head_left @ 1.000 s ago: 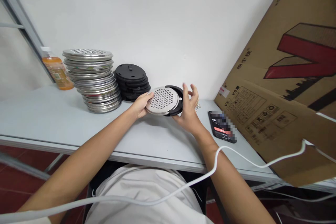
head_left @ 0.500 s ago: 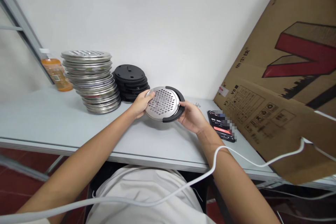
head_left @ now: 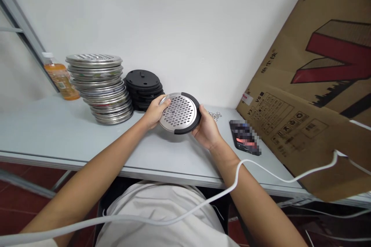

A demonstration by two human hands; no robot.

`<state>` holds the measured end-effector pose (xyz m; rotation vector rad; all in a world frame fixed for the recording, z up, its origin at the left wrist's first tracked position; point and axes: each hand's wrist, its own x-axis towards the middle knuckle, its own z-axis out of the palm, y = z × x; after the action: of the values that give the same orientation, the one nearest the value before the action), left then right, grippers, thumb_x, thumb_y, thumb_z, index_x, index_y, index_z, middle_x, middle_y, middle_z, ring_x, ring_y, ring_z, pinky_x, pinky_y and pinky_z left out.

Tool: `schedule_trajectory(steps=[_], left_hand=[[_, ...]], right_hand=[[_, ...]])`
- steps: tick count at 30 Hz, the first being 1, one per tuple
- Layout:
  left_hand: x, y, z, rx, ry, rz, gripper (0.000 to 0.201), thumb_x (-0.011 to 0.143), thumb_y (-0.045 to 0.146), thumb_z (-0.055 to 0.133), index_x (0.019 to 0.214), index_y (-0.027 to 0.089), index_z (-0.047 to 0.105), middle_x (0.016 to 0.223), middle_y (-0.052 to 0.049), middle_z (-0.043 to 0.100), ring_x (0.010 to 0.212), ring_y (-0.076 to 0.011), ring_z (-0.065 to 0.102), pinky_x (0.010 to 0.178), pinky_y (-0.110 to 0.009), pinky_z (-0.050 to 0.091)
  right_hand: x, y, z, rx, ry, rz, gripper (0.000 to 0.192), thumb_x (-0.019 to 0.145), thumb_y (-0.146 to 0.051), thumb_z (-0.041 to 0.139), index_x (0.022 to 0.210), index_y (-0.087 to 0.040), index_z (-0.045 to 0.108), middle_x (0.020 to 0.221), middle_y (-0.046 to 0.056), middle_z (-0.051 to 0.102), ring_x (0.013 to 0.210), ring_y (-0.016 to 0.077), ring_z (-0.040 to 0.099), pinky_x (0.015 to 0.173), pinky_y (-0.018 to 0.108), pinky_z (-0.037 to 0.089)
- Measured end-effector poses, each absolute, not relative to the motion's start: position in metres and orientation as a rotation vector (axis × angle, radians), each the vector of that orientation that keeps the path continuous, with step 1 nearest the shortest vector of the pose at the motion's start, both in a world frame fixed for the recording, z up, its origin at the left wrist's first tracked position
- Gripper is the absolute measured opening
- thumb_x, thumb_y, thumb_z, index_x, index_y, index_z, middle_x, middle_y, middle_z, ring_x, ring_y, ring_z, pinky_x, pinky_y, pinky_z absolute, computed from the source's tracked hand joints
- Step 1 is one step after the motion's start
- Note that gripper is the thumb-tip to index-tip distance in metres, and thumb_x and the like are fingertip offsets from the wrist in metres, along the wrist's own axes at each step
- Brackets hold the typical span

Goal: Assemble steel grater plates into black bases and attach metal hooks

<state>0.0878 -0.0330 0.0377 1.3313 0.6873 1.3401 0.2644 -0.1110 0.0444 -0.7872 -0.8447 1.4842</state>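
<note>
Clasping a perforated disc (its underside hidden) are left hand and right hand.

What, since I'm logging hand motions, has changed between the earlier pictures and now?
The right hand, its fingers raised a second ago, has lowered them to take a grip on the black holder; the gap between it and the slotted metal disc has narrowed. The left hand keeps holding the disc. The metal disc stack, black disc stack and phone stay put.
</note>
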Motion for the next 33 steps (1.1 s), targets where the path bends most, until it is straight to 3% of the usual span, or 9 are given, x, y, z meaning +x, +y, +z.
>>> schedule_trajectory(steps=[8,22,26,29,33], left_hand=[[0.092,-0.035,0.031,1.373,0.751,1.405,0.034,0.081,0.039,0.072,0.105,0.017,0.065,0.099,-0.005,0.069,0.086,-0.0177,0.064,0.079,-0.027,0.050],[0.098,-0.036,0.029,1.358,0.738,1.484,0.025,0.084,0.036,0.069,0.104,0.023,0.062,0.089,0.000,0.065,0.080,-0.0157,0.060,0.075,-0.024,0.047],[0.098,-0.042,0.037,1.265,0.639,1.487,0.018,0.086,0.030,0.060,0.101,0.021,0.063,0.092,-0.001,0.066,0.092,-0.0181,0.063,0.085,-0.026,0.048],[0.096,-0.046,0.046,1.191,0.541,1.409,0.024,0.084,0.024,0.052,0.104,0.020,0.064,0.098,-0.003,0.069,0.101,-0.0211,0.064,0.091,-0.031,0.049],[0.087,-0.045,0.054,1.166,0.437,1.236,0.032,0.079,0.018,0.058,0.110,0.018,0.064,0.109,-0.006,0.071,0.107,-0.0242,0.065,0.094,-0.035,0.051]], right_hand=[[0.261,-0.117,0.048,-0.792,-0.844,1.567,0.054,0.097,-0.062,0.037,0.122,-0.023,0.064,0.107,0.010,0.075,0.105,0.0287,0.069,0.084,0.051,0.058],[0.263,-0.120,0.047,-0.743,-0.865,1.542,0.041,0.093,-0.050,0.049,0.125,-0.025,0.059,0.107,0.008,0.075,0.101,0.0287,0.070,0.083,0.052,0.059],[0.265,-0.119,0.047,-0.720,-0.893,1.519,0.036,0.091,-0.044,0.056,0.122,-0.027,0.057,0.109,0.006,0.074,0.099,0.0275,0.071,0.082,0.052,0.060],[0.268,-0.116,0.045,-0.713,-0.880,1.510,0.032,0.090,-0.043,0.057,0.118,-0.027,0.059,0.112,0.006,0.074,0.101,0.0274,0.070,0.083,0.051,0.060],[0.272,-0.111,0.042,-0.706,-0.858,1.471,0.033,0.090,-0.043,0.058,0.116,-0.024,0.061,0.117,0.008,0.073,0.105,0.0284,0.069,0.085,0.051,0.060]])
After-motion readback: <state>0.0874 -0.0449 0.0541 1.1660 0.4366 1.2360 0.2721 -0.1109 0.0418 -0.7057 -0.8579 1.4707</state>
